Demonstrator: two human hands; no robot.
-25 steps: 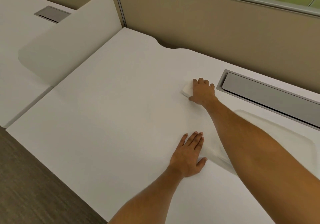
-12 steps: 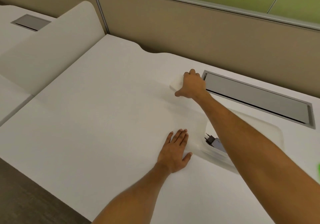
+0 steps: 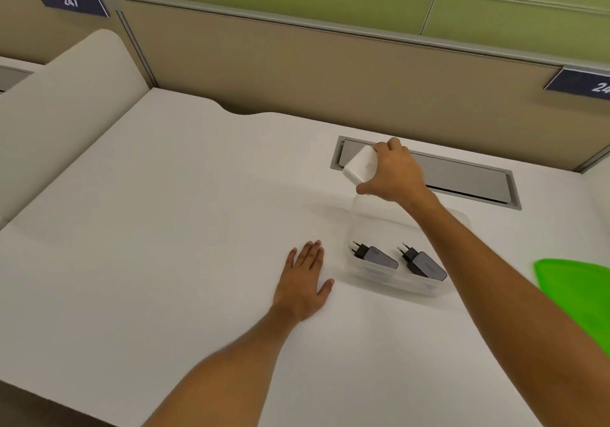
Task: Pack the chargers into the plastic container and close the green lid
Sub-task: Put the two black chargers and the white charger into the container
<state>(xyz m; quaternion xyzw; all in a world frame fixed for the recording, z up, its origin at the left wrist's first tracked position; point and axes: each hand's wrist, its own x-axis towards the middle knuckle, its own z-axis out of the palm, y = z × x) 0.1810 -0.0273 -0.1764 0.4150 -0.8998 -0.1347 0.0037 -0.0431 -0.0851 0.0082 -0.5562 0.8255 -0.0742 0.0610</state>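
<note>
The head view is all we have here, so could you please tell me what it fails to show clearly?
- Green lid: cut off by the right edge; its full shape is unseen.
- Clear container: its right side is hidden behind the right forearm.
- White charger: partly covered by the right hand; prongs not visible.
- Two dark chargers: markings too small to read.
- Second number plate: cropped at the right edge.

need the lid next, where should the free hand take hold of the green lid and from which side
Only the green lid's left part shows; it lies flat on the desk, right of the plastic container. Probably best pinched at its rounded left edge, coming from above. The left hand would have to cross over the container.
</note>
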